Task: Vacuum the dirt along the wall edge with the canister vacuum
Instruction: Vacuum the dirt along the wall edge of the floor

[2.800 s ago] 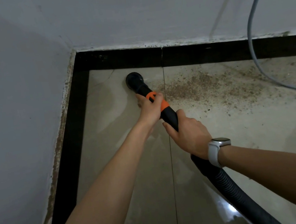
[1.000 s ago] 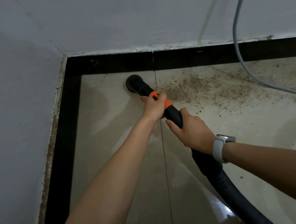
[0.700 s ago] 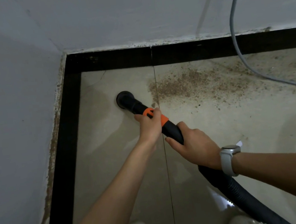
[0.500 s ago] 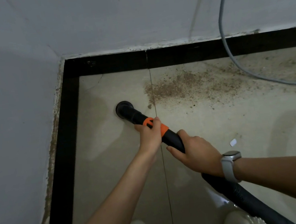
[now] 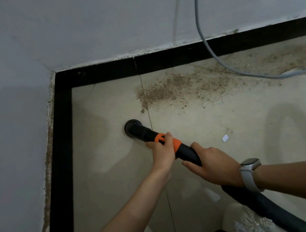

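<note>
From the head camera we see the left hand (image 5: 162, 154) clenched around the orange collar (image 5: 168, 140) of the vacuum wand, and the right hand (image 5: 213, 163) grasping the black tube just behind it. The round nozzle (image 5: 132, 128) sits on the floor tile (image 5: 98, 123). The dirt (image 5: 174, 88) lies at one o'clock from it, along the black baseboard (image 5: 179, 57).

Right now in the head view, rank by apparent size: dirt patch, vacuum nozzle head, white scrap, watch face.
1. dirt patch
2. vacuum nozzle head
3. watch face, though it sits nearer the camera
4. white scrap
</note>
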A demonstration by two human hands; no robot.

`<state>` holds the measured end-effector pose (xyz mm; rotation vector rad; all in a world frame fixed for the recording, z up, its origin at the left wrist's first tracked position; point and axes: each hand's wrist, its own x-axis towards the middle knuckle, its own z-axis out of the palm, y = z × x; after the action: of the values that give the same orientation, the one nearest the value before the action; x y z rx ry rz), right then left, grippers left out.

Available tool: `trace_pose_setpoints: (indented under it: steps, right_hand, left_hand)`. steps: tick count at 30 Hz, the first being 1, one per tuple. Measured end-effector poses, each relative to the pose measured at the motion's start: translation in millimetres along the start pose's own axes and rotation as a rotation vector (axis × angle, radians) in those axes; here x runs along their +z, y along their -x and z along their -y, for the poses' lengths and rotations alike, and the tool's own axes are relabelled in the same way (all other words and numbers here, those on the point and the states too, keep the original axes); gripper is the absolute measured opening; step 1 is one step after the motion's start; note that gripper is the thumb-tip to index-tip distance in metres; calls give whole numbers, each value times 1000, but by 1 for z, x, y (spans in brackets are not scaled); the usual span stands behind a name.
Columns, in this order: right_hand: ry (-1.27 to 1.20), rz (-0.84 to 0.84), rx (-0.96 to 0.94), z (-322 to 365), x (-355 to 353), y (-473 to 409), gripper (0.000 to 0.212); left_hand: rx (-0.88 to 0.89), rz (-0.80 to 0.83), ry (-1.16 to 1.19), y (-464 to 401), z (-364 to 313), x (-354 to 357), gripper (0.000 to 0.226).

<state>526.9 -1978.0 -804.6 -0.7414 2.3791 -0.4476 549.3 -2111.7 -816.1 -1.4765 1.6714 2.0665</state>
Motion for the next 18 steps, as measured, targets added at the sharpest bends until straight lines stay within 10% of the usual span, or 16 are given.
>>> trace_pose_setpoints:
  steps: [18]
  right_hand:
    - [54,-156,114,5,-12,-17,35]
  left_hand:
    - [44,64,-22,-27,-26,23,41]
